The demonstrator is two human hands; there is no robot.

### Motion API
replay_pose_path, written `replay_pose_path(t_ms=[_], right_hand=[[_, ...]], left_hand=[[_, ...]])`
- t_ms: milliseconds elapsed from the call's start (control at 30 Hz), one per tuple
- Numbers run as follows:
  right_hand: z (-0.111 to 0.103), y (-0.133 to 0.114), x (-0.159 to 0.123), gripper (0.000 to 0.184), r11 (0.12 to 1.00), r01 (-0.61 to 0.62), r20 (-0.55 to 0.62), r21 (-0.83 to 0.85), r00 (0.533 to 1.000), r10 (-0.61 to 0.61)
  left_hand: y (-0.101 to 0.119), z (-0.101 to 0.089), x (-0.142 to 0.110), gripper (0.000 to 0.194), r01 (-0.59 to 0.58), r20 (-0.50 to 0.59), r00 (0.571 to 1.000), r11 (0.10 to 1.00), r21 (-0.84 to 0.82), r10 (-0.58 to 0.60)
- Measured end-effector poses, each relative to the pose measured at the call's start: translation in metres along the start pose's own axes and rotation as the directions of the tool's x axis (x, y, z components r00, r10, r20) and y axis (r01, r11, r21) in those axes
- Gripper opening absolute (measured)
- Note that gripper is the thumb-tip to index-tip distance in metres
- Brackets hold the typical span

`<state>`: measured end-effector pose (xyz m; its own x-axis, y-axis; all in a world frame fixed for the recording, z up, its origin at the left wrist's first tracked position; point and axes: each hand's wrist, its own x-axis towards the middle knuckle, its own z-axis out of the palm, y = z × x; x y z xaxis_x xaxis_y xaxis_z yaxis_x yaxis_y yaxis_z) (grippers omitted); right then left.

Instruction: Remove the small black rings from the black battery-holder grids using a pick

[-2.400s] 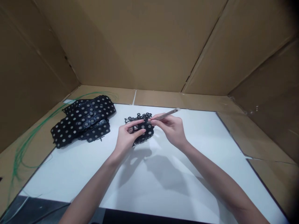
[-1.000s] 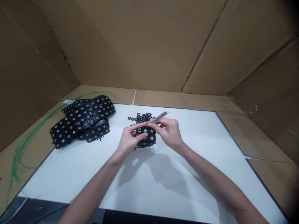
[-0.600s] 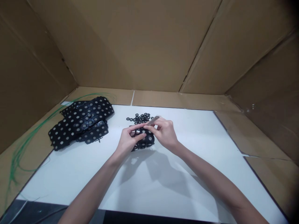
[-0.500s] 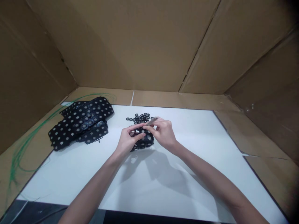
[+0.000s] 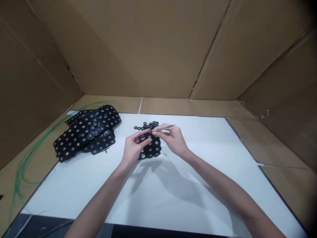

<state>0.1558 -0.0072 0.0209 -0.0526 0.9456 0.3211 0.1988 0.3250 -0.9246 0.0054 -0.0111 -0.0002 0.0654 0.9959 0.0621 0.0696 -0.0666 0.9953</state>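
My left hand (image 5: 132, 147) pinches a small black sheet (image 5: 155, 150) with rows of pale round spots between thumb and fingers, a little above the white table. In my right hand (image 5: 174, 138) is a slim flat grey tool (image 5: 167, 128), its near end at the sheet's upper edge between both hands' fingertips. The tool's working tip is hidden there. Just beyond my fingers lie several small black rings (image 5: 145, 127) with pale centres, loosely grouped on the table.
A heap of larger black spotted sheets (image 5: 71, 140) lies on the left of the white table (image 5: 213, 158). Thin green strands (image 5: 27, 158) curve along the left edge. Tall cardboard walls (image 5: 138, 49) stand behind and at both sides.
The tool's outer end has swung from pointing up to the right to lying flatter, after first tilting steeper. Both hands have shifted slightly; the left still holds the sheet. The view has moved a little.
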Motion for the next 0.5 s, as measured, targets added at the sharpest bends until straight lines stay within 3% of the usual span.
replay_pose_path(t_ms=[133, 233, 300, 367, 500], right_hand=[[-0.010, -0.008, 0.003, 0.009, 0.995, -0.055, -0.110, 0.085, 0.992, 0.064], [-0.023, -0.016, 0.006, 0.008, 0.996, 0.009, -0.276, 0.090, 0.961, 0.016], [-0.031, -0.019, 0.009, 0.006, 0.997, 0.057, -0.324, 0.052, 0.945, -0.037], [-0.036, -0.018, 0.011, 0.004, 0.998, 0.057, -0.283, 0.036, 0.958, -0.045], [-0.033, -0.003, 0.015, 0.011, 0.999, -0.044, -0.064, -0.015, 0.997, 0.043]], left_hand=[[0.002, -0.001, 0.000, 0.034, -0.029, -0.010, 1.000, 0.998, 0.049, 0.029], [0.002, -0.001, -0.001, 0.037, -0.036, -0.001, 0.999, 0.999, 0.025, 0.036], [0.003, 0.000, -0.002, 0.043, -0.047, 0.014, 0.999, 0.999, 0.001, 0.047], [0.005, 0.000, -0.004, 0.047, -0.066, 0.013, 0.998, 0.998, 0.000, 0.066], [0.008, -0.001, -0.005, 0.051, -0.125, -0.032, 0.992, 0.992, 0.025, 0.126]])
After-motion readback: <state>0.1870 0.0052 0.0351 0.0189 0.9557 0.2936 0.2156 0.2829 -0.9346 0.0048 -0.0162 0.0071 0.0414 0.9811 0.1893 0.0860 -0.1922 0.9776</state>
